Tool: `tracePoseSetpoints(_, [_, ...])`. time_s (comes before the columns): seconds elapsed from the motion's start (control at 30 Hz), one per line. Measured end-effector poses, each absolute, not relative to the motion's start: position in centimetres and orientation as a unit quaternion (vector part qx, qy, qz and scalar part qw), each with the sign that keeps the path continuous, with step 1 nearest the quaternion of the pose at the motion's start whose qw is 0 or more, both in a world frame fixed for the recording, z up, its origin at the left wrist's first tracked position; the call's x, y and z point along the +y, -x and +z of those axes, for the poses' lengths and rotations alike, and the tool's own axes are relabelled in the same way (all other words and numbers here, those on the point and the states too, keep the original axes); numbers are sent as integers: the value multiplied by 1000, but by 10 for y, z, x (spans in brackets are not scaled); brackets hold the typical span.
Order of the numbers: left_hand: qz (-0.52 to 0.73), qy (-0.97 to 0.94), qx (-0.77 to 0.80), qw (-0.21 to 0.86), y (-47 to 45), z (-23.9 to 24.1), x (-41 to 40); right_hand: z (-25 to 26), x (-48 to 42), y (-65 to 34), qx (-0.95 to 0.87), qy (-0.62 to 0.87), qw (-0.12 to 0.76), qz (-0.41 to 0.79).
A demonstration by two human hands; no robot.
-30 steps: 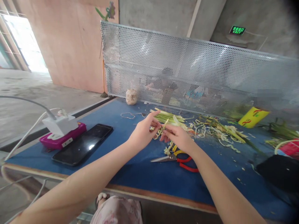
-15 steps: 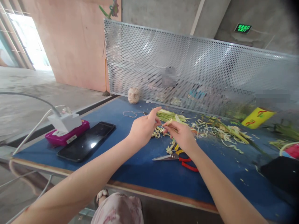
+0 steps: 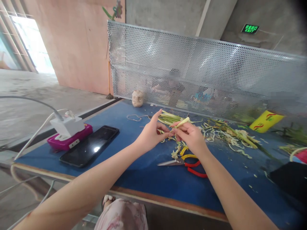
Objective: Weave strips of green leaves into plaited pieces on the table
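My right hand (image 3: pixel 192 135) pinches a pale green plant strip (image 3: pixel 184 122), perhaps a leaf or husk, whose broad end sticks up past the fingers. My left hand (image 3: pixel 151 133) meets it from the left, its fingertips closed on the strip's lower end while one finger points upward. Below the right hand lie scissors (image 3: pixel 171 162) with red and yellow handles, partly covered by the wrist. Small curled plant scraps (image 3: pixel 177 150) rest just beyond the blades. Behind my hands is a bundle of green stalks (image 3: pixel 169 117).
A black phone (image 3: pixel 90 145) and a magenta power strip (image 3: pixel 69 137) with a white plug and cables lie left. Peeled strips (image 3: pixel 230 135) spread to the right, near a yellow packet (image 3: pixel 266 121). A perforated metal screen (image 3: pixel 153 60) closes the table's far side; a wrapped roll (image 3: pixel 137 98) stands before it.
The plant strip has turned and now shows its broad end above my right hand. My left hand has tilted, its fingers reaching further right. The view has shifted slightly.
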State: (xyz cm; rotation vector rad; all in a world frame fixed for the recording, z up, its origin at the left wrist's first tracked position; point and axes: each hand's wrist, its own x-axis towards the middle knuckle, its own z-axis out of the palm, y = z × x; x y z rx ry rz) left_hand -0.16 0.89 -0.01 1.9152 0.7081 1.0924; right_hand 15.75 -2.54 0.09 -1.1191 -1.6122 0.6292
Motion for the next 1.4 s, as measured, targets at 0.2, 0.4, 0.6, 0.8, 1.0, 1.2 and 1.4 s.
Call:
tracePoseSetpoints(0.2, [399,-755,260,452,4,-4,12,-2,-24,-158,-687,468,493,258])
tracePoseSetpoints(0.4, [335,-737,233,539,4,-10,10,-6,-21,-153,-681,490,489,240])
tracePoseSetpoints(0.6, [368,-763,247,471,5,-4,8,-2,-21,-159,-675,470,493,282])
tracePoseSetpoints(0.8, [427,-781,276,362,1,-6,2,2,-27,-156,-706,485,482,184])
tracePoseSetpoints(1.0, [495,-761,250,336,1,-4,1,1,-28,-153,-702,464,510,178])
tracePoseSetpoints(1.2, [489,-678,206,508,-1,0,-1,0,-27,-153,-690,421,557,190])
tracePoseSetpoints(1.4, [487,-631,158,583,-3,4,-7,-2,-27,-150,-644,370,606,285])
